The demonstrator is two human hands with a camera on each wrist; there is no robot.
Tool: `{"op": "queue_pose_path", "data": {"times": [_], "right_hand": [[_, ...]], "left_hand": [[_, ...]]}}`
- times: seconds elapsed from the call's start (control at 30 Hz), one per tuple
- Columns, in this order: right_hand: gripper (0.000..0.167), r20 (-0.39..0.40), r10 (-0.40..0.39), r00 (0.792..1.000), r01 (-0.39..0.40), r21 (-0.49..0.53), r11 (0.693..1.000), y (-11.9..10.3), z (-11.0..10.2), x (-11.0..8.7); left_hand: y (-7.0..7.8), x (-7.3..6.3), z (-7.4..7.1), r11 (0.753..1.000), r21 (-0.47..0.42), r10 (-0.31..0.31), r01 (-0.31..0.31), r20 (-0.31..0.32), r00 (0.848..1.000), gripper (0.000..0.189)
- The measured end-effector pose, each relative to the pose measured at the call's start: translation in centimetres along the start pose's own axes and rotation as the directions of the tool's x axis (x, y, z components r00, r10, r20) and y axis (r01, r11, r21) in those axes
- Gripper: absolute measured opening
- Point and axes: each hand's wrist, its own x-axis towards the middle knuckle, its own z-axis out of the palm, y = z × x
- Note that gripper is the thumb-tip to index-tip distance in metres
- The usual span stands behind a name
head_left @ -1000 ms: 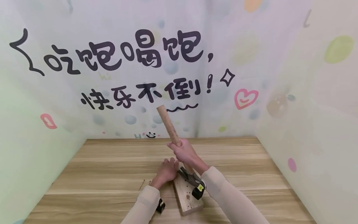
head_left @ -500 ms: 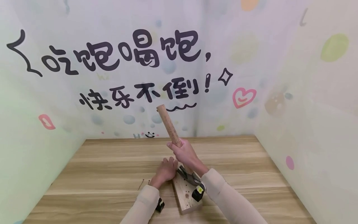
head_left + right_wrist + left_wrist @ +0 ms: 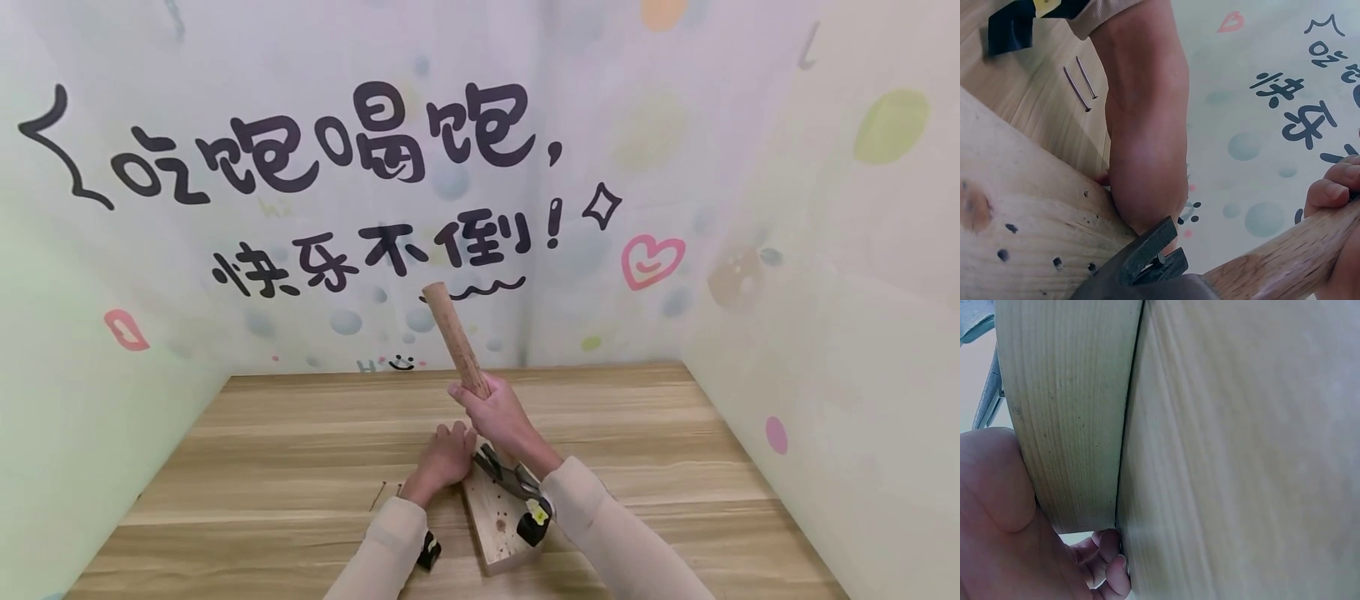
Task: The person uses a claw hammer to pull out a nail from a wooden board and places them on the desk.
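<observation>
My right hand (image 3: 506, 417) grips the wooden handle (image 3: 455, 337) of a claw hammer, its free end pointing up and away. The hammer's dark claw (image 3: 1150, 242) is low over a pale wooden board (image 3: 491, 521), and a small nail-like bit shows in the claw's slot in the right wrist view. At the board's far end my left hand (image 3: 446, 458) holds it, the palm against the board (image 3: 1072, 412) and the fingers curled round its end. Several small dark holes and a knot mark the top face.
Two loose nails (image 3: 1077, 89) lie on the wood-grain table (image 3: 262, 467), left of the board. A printed cloth wall (image 3: 337, 192) with dark lettering stands behind the table, and pale side walls (image 3: 810, 333) flank it. Black wrist-camera boxes (image 3: 533, 528) sit by the sleeves.
The head view has drifted slightly, so the wall print sits a little further left. Both hands, the hammer and the board keep nearly the same pose.
</observation>
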Motion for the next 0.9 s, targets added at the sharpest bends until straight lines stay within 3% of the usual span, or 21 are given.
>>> {"op": "queue_pose_path", "data": {"times": [0.33,0.6,0.9], "right_hand": [[0.031,0.015,-0.006,1.0,0.005,0.04,0.999,-0.1,-0.2,-0.8],[0.028,-0.022,0.011,1.0,-0.009,0.072,0.997,-0.1,-0.8,-1.7],[0.027,-0.052,-0.103,0.993,0.109,0.132,0.985,0.4,-1.6,-2.7]], "left_hand": [[-0.1,0.1,0.1,1.0,0.0,0.009,-0.009,-0.019,1.0,0.031],[-0.1,-0.1,0.1,0.999,-0.048,-0.008,0.006,-0.038,0.999,0.033],[0.1,-0.3,0.0,0.997,-0.071,-0.002,-0.001,-0.045,0.999,0.036]]}}
